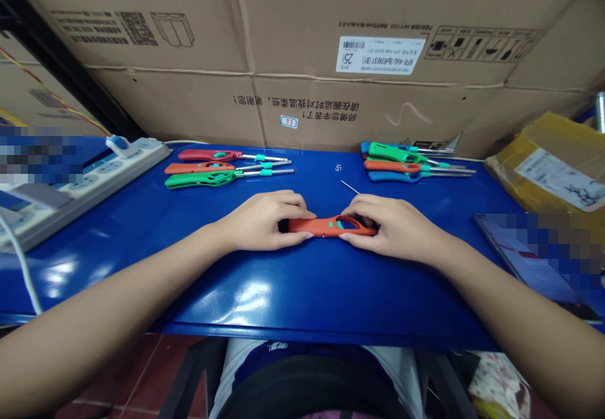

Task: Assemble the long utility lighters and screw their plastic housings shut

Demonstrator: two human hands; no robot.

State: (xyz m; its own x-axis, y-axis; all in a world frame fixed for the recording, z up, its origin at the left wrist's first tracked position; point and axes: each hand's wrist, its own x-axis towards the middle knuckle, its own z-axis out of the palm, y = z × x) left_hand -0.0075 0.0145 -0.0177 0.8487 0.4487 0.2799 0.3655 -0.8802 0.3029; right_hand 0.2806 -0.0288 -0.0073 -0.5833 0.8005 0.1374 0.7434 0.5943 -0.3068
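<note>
Here, left hand [268, 220] mirrors right hand [398, 223], pinching casing [321, 226].

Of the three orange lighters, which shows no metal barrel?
The held orange lighter, gripped by the left hand and right hand, which hides its end; the left-group orange lighter and right-group orange lighter both show barrels.

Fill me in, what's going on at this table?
A person's left hand and right hand hold an orange lighter handle, one at each end, at the blue table. Farther back, three utility lighters lie to the left and another group of lighters to the right.
</note>
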